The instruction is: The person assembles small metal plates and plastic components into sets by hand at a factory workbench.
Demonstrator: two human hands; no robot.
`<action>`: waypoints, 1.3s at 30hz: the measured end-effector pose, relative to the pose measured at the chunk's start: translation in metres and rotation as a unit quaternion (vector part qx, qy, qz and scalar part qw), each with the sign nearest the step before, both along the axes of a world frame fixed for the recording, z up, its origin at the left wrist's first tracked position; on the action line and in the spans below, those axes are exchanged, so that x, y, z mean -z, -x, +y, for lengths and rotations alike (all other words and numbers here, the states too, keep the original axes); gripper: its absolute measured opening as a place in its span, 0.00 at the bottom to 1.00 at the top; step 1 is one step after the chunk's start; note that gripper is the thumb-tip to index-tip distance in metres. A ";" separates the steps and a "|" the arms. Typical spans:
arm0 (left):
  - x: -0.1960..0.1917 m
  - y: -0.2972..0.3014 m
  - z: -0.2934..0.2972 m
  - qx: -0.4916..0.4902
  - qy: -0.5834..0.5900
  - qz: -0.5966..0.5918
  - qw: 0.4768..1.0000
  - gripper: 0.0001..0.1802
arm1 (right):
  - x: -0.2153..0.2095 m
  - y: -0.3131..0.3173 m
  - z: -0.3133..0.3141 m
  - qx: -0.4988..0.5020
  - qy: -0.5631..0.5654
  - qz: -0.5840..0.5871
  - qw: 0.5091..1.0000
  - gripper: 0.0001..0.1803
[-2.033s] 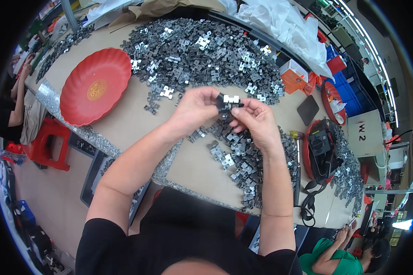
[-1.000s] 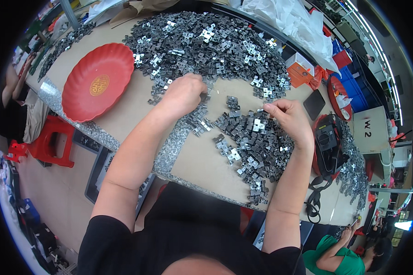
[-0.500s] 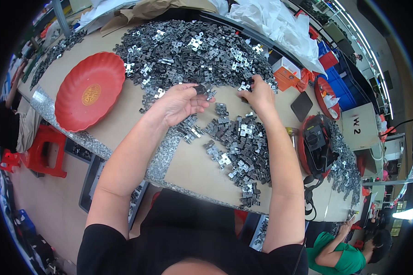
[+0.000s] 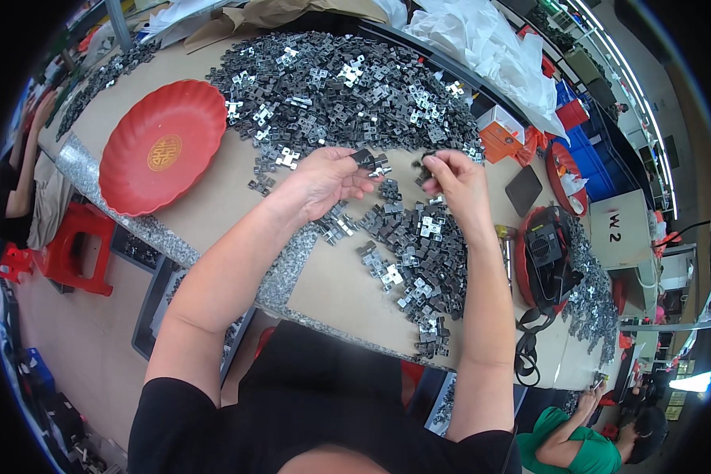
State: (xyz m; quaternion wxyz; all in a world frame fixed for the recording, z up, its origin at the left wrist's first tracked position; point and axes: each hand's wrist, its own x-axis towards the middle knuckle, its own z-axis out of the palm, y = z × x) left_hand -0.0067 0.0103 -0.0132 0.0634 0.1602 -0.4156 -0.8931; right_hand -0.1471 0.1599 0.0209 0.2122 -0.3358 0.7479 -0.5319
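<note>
My left hand, palm turned up, grips a few small dark metal clips between thumb and fingers. To its right my right hand pinches a small dark metal piece; the fingers partly cover it. The two hands are apart. Beyond them spreads a large heap of dark and shiny metal clips. A smaller group of such clips lies nearer me, between my forearms.
A red scalloped tray stands at the left. On the right are an orange-and-white box, a dark flat pad and a red tray holding a black device. A co-worker in green sits at the lower right.
My right hand has drawn back from the edge of the large heap with a small piece pinched in its fingers. The left hand keeps its clips. The whole view has shifted slightly.
</note>
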 end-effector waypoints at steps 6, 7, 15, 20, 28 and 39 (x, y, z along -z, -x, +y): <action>-0.002 -0.002 0.007 -0.002 0.010 -0.007 1.000 0.09 | 0.003 -0.031 0.014 -0.072 0.030 -0.116 0.990 0.11; -0.003 -0.001 0.008 -0.004 0.010 -0.007 1.000 0.09 | 0.005 -0.031 0.017 -0.099 0.043 -0.111 0.988 0.14; -0.007 -0.003 0.015 0.004 0.021 -0.023 0.999 0.07 | 0.003 -0.040 0.008 -0.102 0.077 -0.171 0.977 0.16; -0.008 -0.004 0.019 0.002 0.019 -0.022 1.000 0.06 | -0.003 -0.041 0.006 -0.087 0.045 -0.158 0.983 0.18; -0.004 -0.004 0.022 -0.013 0.001 -0.007 1.000 0.05 | 0.000 -0.044 0.006 -0.044 0.019 -0.153 0.987 0.21; -0.008 -0.006 0.024 0.010 0.176 0.031 0.984 0.06 | -0.001 -0.039 0.008 -0.062 0.041 -0.188 0.979 0.12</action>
